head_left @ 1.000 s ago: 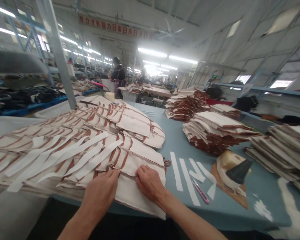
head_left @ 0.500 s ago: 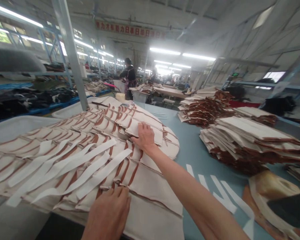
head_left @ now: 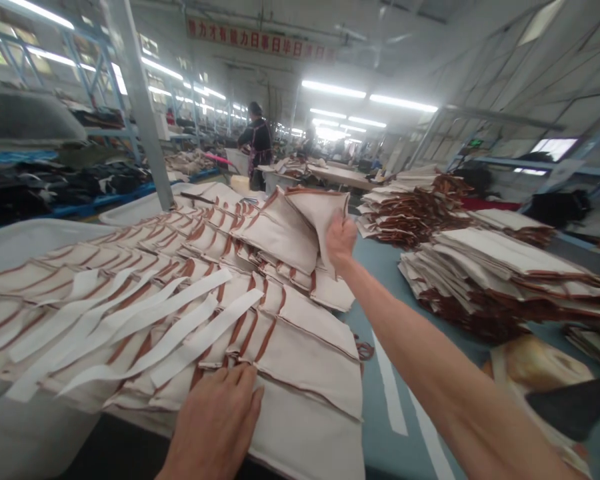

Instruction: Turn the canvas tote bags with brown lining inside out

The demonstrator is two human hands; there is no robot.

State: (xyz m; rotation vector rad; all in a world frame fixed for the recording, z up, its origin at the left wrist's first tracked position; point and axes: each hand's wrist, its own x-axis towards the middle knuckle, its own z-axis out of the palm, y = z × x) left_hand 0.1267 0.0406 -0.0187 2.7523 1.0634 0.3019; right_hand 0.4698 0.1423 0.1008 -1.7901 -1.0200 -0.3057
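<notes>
Cream fabric panels with brown edging [head_left: 310, 373] lie overlapped in rows across the table. My right hand [head_left: 341, 235] is closed on the right edge of one cream fabric panel [head_left: 307, 210], whose corner is lifted and folded over above the pile. At the near edge, my left hand [head_left: 217, 413] presses on the panels with its fingers bent over a panel's edge; the fingertips are partly hidden. Several loose white strips [head_left: 145, 327] lie across the panels just left of my hands.
Tall stacks of similar panels [head_left: 500, 267] stand on the right of the blue-grey table [head_left: 380, 267]. More white strips [head_left: 389, 387] lie under my right forearm. A metal post [head_left: 140, 107] rises at the left, beside white bins [head_left: 45, 240]. A person [head_left: 257, 143] stands farther back.
My right hand has moved right and up, from lying on the panels to gripping one panel's edge, which is now raised and folded. My left hand has stayed nearly in place.
</notes>
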